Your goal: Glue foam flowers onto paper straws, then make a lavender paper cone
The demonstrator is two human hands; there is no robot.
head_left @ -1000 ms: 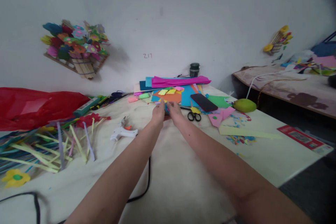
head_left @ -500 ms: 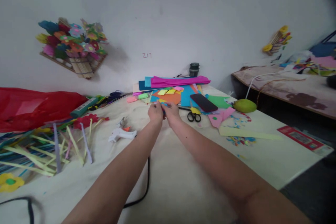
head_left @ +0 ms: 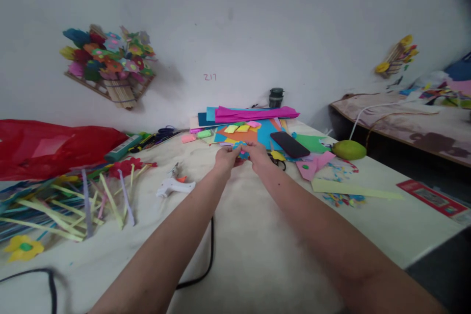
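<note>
Pinching a small blue piece (head_left: 241, 145) in the fingers (head_left: 252, 147); left hand (head_left: 224, 158) leftward, right hand (head_left: 259, 155) opposite.

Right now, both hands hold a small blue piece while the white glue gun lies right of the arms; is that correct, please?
Not quite: the head view shows the white glue gun left of the arms; the left hand and right hand hold the small blue piece.

Left forearm (head_left: 176, 216) and right forearm (head_left: 312, 221) are seen bare, same with left hand (head_left: 226, 158) and right hand (head_left: 258, 155); a tiny dark mole-like spot (head_left: 278, 184) can be made out on the right forearm, nearer the wrist; a faint elbow crease (head_left: 362, 279) is kinda shown too
</note>
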